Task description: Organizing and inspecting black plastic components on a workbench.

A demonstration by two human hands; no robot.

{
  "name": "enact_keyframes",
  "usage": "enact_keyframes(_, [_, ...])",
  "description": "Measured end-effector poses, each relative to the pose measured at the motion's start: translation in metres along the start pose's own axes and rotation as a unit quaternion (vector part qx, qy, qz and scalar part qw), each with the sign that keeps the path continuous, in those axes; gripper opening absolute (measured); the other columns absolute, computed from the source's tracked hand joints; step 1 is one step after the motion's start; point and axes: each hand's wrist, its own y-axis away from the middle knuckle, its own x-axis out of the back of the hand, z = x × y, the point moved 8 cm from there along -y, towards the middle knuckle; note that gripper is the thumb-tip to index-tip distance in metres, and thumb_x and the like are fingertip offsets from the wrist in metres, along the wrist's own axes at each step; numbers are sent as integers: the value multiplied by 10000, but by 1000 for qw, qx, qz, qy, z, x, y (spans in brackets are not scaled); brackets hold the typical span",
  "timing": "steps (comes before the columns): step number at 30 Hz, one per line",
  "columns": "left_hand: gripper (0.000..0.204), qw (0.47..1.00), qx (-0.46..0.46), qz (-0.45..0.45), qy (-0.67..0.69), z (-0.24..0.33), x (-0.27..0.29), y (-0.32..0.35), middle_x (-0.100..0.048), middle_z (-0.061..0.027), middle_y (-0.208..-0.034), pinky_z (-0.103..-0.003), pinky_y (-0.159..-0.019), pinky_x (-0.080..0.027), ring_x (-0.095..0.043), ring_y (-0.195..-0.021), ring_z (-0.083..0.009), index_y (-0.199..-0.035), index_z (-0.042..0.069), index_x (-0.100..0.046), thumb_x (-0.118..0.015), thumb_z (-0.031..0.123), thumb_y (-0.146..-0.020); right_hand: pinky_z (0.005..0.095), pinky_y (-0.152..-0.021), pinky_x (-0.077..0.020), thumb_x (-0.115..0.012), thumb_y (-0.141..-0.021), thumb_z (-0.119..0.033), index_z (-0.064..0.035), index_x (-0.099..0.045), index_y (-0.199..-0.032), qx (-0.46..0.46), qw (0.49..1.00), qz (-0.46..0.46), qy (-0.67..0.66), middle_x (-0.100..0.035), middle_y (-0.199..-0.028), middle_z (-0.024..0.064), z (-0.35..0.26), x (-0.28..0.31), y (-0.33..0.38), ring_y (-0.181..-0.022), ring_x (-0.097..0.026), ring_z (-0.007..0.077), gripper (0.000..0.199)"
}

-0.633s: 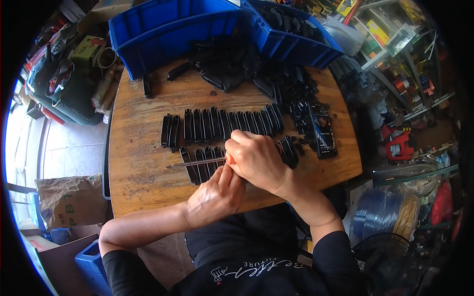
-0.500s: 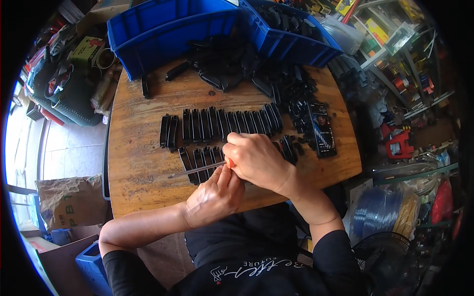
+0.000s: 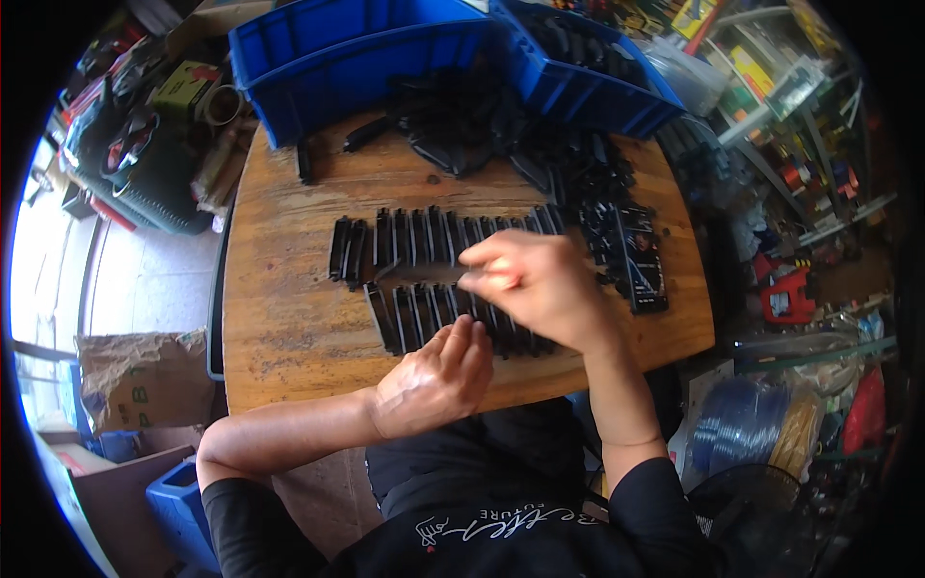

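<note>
My right hand point(image 3: 544, 284), smeared by motion, is closed round the orange-red handle point(image 3: 505, 274) of a screwdriver. Its blurred metal shaft point(image 3: 424, 272) points left, between two rows of narrow black plastic parts. My left hand point(image 3: 436, 374) is at the near side of the lower row point(image 3: 414, 313), fingers bent and pressed together. Its fingertips touch or cover the near ends of some parts there; what they grip is hidden. Beyond my right hand the upper row point(image 3: 424, 236) stands side by side, partly covered by that hand.
Loose black parts point(image 3: 448, 130) are heaped at the table's far side, before a blue bin point(image 3: 356, 63). A second blue bin point(image 3: 597, 91) holds more. Small black pieces point(image 3: 599, 231) and a dark printed card point(image 3: 644, 260) lie at the right of the wooden table point(image 3: 289, 337).
My right hand has moved up and right with the screwdriver, away from my left hand. The left hand's fingers have come down by the lower row. The whole view has shifted slightly.
</note>
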Motion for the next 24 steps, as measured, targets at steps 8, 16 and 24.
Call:
enact_keyframes(8, [393,1000,2,13,-12,-1,1,-2,-618,-254,-1007,-377,-830,-562,-640,-961,-367,-972,-145,-619,-561,147,-715,222,-468,-349,-529,-981,-310,-93,-483,-690,-68,867,199,-452,-451,-574,-21,23,-2,-5,-475,-396,55,366])
enact_keyframes(16, [312,1000,13,-21,-17,-3,2,-2,-624,-224,-1047,-368,-847,-564,-640,-985,-338,-979,-76,-633,-593,111,-733,212,-437,-333,-552,-972,-273,-82,-484,-691,7,891,185,-415,-437,-564,-20,-1,18,-24,-462,-386,45,347])
enact_keyframes(24, [318,1000,2,-15,-1,-2,-2,-1,-625,-223,-1061,-374,-854,-560,-627,-1016,-339,-1001,-74,-630,-633,127,-755,195,-455,-429,-673,-904,-338,-37,-618,-750,-63,906,145,-394,-599,-595,16,24,-10,-15,-508,-554,61,342])
